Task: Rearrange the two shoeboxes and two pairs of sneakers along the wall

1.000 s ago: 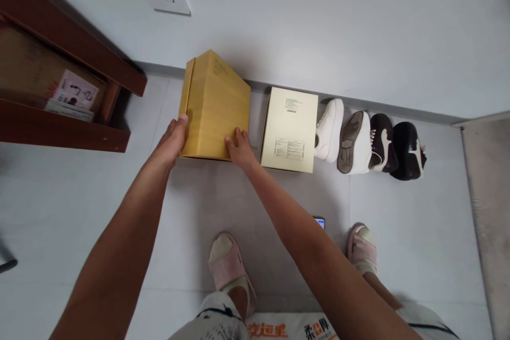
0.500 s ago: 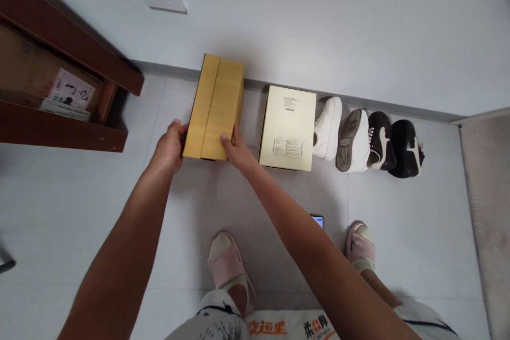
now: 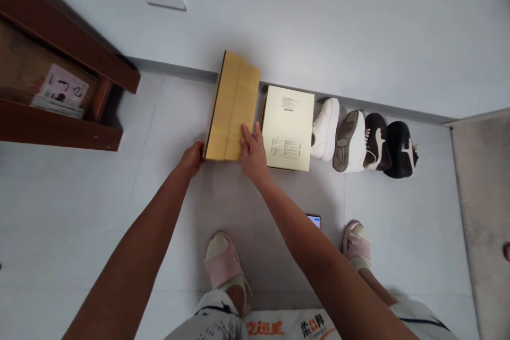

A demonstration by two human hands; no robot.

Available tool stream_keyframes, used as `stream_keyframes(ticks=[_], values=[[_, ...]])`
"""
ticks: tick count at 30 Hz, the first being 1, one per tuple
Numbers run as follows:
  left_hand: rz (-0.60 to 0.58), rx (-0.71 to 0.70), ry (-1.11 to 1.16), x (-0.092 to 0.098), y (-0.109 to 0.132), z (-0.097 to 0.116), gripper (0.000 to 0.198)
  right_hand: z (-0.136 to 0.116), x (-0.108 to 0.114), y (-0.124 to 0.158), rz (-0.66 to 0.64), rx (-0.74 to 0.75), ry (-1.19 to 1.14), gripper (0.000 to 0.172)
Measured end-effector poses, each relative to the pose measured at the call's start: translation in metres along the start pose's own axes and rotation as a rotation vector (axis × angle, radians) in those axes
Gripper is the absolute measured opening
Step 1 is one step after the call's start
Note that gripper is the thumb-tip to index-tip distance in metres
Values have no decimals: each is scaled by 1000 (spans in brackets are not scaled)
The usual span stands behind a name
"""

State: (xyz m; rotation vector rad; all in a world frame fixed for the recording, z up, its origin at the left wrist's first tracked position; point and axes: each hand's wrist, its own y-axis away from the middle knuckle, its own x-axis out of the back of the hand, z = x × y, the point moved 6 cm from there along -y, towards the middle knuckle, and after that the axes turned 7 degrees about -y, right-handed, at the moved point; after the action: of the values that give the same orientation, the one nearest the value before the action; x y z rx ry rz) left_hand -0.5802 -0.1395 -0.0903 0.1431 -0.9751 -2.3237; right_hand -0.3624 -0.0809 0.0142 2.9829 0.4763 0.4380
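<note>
Head view: my left hand (image 3: 192, 159) touches the lower left edge of the yellow cardboard box (image 3: 235, 106), but its fingers are out of sight, so I can't tell how firm that grip is. My right hand (image 3: 253, 151) lies open on the box's face. The box stands by the wall (image 3: 319, 26), just beside the cream box (image 3: 287, 128). Even pressure from both sides keeps it steady. My right forearm (image 3: 303, 244) partly hides a phone (image 3: 314, 220).
</note>
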Motion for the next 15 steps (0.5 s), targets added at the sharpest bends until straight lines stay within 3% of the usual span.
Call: stream_keyframes(ticks=[3, 9, 12, 15], values=[[26, 65, 134, 3, 0, -6, 13, -4, 6, 2, 24, -13, 38, 59], [-138, -10, 319, 21, 15, 6, 28, -16, -8, 2, -79, -108, 32, 79], [-92, -61, 324, 37, 23, 10, 30, -10, -22, -3, -152, -167, 9, 96], [-4, -122, 274, 48, 25, 15, 32, 8, -34, -10, -167, -204, -33, 101]])
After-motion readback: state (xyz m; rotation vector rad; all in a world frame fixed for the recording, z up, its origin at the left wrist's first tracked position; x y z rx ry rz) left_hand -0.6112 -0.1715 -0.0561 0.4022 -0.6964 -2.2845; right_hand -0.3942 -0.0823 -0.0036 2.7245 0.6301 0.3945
